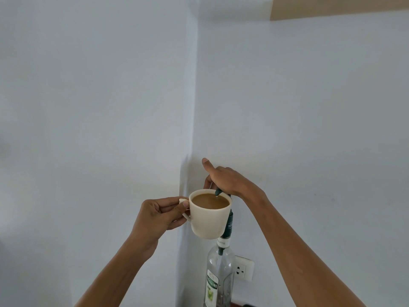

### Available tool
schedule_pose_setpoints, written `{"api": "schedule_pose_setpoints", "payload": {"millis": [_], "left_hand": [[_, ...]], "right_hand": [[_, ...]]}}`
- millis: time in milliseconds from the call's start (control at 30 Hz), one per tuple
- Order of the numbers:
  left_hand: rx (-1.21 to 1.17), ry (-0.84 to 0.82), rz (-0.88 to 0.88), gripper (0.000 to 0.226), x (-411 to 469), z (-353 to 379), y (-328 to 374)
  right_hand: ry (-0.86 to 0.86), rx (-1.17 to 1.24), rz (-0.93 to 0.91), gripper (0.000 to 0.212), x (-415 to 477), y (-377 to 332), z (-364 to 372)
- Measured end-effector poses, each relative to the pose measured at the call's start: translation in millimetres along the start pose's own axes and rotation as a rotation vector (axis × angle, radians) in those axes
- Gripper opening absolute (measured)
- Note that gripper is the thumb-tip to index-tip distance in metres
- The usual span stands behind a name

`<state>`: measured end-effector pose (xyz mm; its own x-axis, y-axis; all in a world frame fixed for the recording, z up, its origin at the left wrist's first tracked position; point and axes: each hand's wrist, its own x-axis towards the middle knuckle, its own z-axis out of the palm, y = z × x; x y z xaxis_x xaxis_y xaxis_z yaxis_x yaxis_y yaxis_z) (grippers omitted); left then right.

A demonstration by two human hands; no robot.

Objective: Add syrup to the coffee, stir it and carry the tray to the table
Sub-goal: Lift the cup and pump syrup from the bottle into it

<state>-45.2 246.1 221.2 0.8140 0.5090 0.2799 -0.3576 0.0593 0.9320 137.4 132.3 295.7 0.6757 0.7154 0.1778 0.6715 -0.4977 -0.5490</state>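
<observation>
The cup (209, 214), cream and smooth-glazed, is held aloft by its handle in the clenched left hand (158, 214), directly beneath the dark pump spout (218, 192). The right hand (228, 180) presses down on the pump head of the upright clear glass syrup bottle (219, 278), whose long axis runs vertically behind the cup. The coffee (210, 201) looks milky brown.

1. Cup (207, 220): cream, handled, held in the air and close to level, handle to the left. Filled near the rim with light-brown milky coffee (210, 201).
2. Syrup bottle (219, 278): clear glass, upright, mostly empty, green-and-white label, dark pump (228, 224) rising behind the cup. Pump spout (218, 192) hangs just over the coffee at the far rim.
</observation>
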Motion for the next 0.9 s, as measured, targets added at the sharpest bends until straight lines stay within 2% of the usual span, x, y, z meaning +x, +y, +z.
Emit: {"api": "schedule_pose_setpoints", "payload": {"millis": [200, 367, 667, 900], "left_hand": [[0.014, 0.0, 0.0, 0.02, 0.9, -1.3, -1.7], [0.013, 0.005, -0.008, 0.02, 0.5, -1.7, -1.2], [-0.017, -0.006, -0.007, 0.035, -4.8, -5.4, -1.3], [-0.013, 0.008, -0.011, 0.017, -7.2, -8.0, -2.4]], "right_hand": [[-0.016, -0.002, 0.016, 0.097, 1.6, 1.5, 0.4], [-0.017, -0.013, 0.03, 0.096, 1.0, -0.6, 0.6], [-0.077, 0.021, 0.031, 0.105, 1.4, -6.9, -8.4], [-0.107, 0.045, 0.056, 0.105, -0.1, -6.2, -13.7]]}}
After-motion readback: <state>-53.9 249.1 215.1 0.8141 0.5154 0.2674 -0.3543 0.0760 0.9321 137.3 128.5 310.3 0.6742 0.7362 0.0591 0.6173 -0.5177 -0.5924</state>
